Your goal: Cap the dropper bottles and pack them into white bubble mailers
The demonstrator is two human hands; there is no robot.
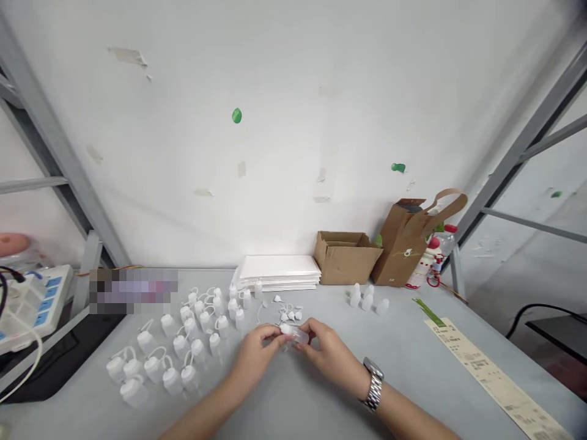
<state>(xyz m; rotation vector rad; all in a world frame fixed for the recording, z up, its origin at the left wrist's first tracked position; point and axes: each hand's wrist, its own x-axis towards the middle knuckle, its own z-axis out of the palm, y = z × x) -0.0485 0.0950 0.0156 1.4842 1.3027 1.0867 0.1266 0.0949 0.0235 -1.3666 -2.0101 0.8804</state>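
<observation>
Near the middle of the grey table, a small translucent bottle (297, 334) lies sideways between both hands. My left hand (262, 349) pinches its white-capped end. Fingers of my right hand (323, 349) close on the bottle's other end; a metal-banded watch is on that wrist. Just behind the hands is a small pile of white caps with cords (290, 314). To the left stand several white bottles with looped cords (181, 345). At the right back are several small translucent bottles without cords (367, 300).
A stack of white flat packages (279, 269), an open cardboard box (347, 263) and a brown paper bag (398, 250) stand along the wall. A long printed paper strip (495, 379) lies right. A power strip (48, 305) is far left.
</observation>
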